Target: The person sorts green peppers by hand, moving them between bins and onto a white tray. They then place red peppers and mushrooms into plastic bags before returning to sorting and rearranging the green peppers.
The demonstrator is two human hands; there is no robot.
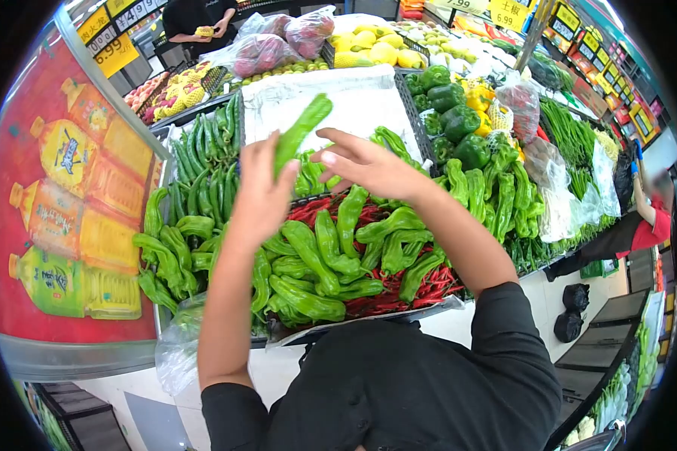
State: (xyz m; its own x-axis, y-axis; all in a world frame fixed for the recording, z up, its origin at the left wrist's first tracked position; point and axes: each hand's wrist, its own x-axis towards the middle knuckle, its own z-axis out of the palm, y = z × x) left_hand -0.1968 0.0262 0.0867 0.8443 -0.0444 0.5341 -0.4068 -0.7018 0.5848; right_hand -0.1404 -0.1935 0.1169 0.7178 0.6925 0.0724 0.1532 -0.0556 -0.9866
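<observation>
A long light-green pepper is held in my left hand, its far end pointing up and to the right over a white-lined crate. My right hand hovers just right of it with fingers spread and bent, holding nothing. Below both hands, a heap of similar green peppers lies partly on thin red chilies. More light-green peppers sit along the near part of the white-lined crate, partly hidden behind my hands.
Dark green chilies fill the left side; bell peppers are at the right. Bagged fruit stands behind. A drinks poster panel borders the stall on the left. One person is at the back, another in red at far right.
</observation>
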